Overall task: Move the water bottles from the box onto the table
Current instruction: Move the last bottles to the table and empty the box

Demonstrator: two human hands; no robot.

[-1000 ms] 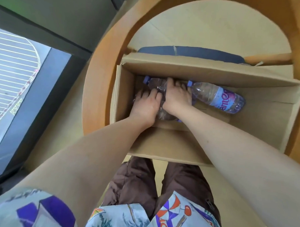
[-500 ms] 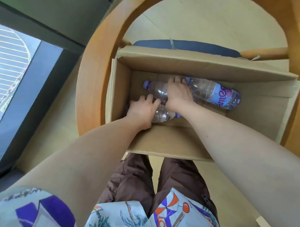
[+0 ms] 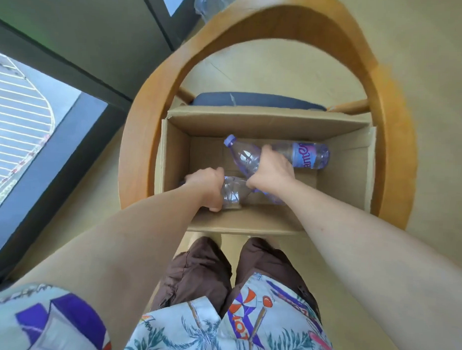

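I'm at the pickup: my left hand point(image 3: 207, 185) grips one bottle point(image 3: 233, 192), my right hand point(image 3: 270, 173) another bottle point(image 3: 245, 157), both within the box point(image 3: 249, 222). Next, lift clear toward the tabletop; a third bottle point(image 3: 308, 155) lies beyond my right fingers.

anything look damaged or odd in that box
Yes: the bottle gripped by the left hand near the box front wall looks crumpled, its clear plastic creased. The bottle in the right hand and the labelled one behind look intact.
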